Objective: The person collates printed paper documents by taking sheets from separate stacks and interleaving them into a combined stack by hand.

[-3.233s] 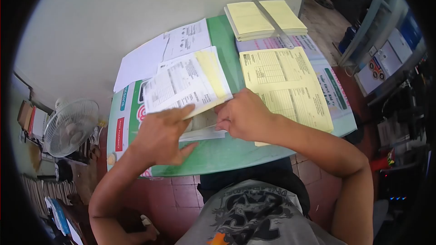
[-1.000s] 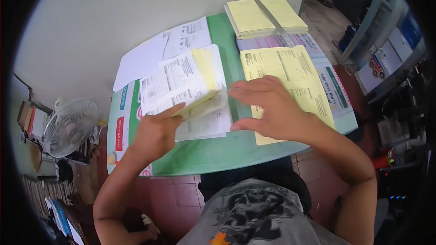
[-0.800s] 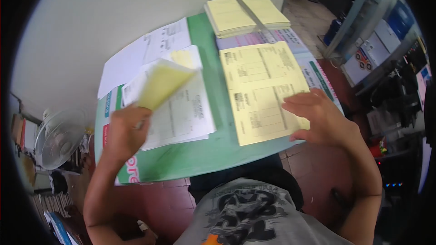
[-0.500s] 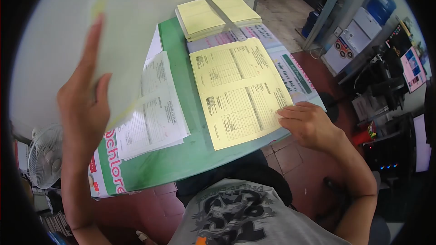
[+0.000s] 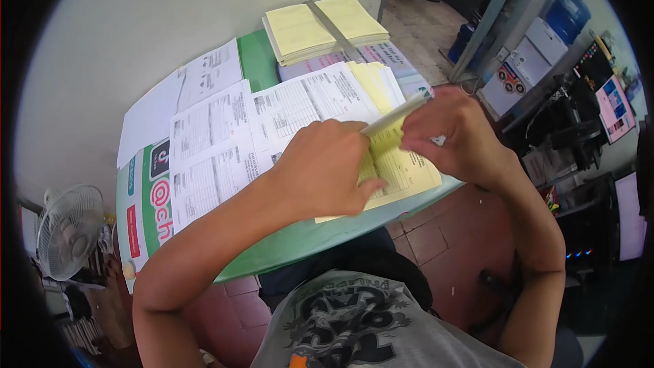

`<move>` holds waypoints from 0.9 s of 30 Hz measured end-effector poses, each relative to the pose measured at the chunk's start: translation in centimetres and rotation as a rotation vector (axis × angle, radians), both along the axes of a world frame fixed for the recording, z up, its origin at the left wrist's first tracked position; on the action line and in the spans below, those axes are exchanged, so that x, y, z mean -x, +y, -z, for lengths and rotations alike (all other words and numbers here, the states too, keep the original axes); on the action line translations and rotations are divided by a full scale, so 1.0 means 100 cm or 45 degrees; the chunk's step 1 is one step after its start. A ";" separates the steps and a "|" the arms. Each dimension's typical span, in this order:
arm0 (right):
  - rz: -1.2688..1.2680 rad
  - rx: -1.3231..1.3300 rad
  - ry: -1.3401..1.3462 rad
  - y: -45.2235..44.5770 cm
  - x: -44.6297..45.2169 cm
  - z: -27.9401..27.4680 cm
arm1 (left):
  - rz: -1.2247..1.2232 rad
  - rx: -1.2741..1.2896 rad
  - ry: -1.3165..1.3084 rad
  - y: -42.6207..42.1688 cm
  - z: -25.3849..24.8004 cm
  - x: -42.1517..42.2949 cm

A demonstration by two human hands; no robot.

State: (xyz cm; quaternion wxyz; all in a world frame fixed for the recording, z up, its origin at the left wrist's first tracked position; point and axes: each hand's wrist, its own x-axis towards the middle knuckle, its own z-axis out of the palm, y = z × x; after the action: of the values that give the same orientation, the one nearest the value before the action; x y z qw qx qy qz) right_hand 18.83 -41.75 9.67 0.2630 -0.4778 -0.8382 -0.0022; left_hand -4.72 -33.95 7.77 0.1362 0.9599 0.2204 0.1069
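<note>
A printed white form (image 5: 306, 99) lies over yellow forms (image 5: 409, 174) on the table, its right edge curled up into a pale roll between my hands. My left hand (image 5: 327, 163) rests on this white form, thumb spread away from the other fingers, whose tips are partly hidden. At the raised edge, my right hand (image 5: 453, 133) has its fingers bent together on the paper, slightly blurred. Left of my left hand is a pile of white forms (image 5: 208, 136).
A thick stack of yellow paper (image 5: 334, 27) with a metal ruler (image 5: 330, 24) across it sits at the far end of the green table (image 5: 272, 259). More white paper (image 5: 153, 112) lies at the left. A fan (image 5: 71, 232) stands left of the table, a water dispenser (image 5: 528, 61) far right.
My left hand has come down from the upper left to the middle of the table. A white form now covers much of the yellow one. My right hand has risen, lifting the paper's edge.
</note>
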 end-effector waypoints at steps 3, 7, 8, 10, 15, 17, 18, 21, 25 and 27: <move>0.143 -0.601 -0.044 0.011 0.028 -0.006 | -0.133 0.043 -0.164 0.017 -0.001 0.004; -0.097 -0.687 0.117 0.016 0.079 0.016 | -0.580 0.114 -0.539 0.046 -0.037 0.050; -0.285 -0.612 0.168 0.023 0.093 0.035 | -0.634 0.023 -0.635 0.058 -0.043 0.067; -0.406 -0.362 0.101 0.025 0.127 0.056 | -0.585 -0.030 -0.905 0.069 -0.064 0.099; -0.419 -0.428 -0.092 0.042 0.188 0.096 | -0.528 -0.495 -1.165 0.056 -0.104 0.147; -0.403 -0.388 -0.250 0.044 0.194 0.101 | -0.530 -0.797 -1.090 0.044 -0.104 0.161; -0.416 -0.287 -0.340 0.044 0.193 0.104 | -0.544 -1.033 -0.976 0.042 -0.102 0.174; -0.435 0.041 -0.380 0.046 0.190 0.100 | -0.579 -1.413 -0.233 0.019 -0.085 0.205; -0.364 0.427 -0.104 0.057 0.187 0.085 | -0.327 -1.007 -0.060 0.007 -0.022 0.199; -0.340 0.344 0.047 0.063 0.184 0.083 | -0.278 -0.737 0.080 0.002 0.007 0.207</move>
State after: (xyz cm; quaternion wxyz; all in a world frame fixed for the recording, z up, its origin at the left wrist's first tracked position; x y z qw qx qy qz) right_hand 0.41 -35.43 1.37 0.2096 -0.3933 -0.8819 0.1540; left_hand -25.39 -33.74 7.03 -0.1621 0.9323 0.2865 0.1496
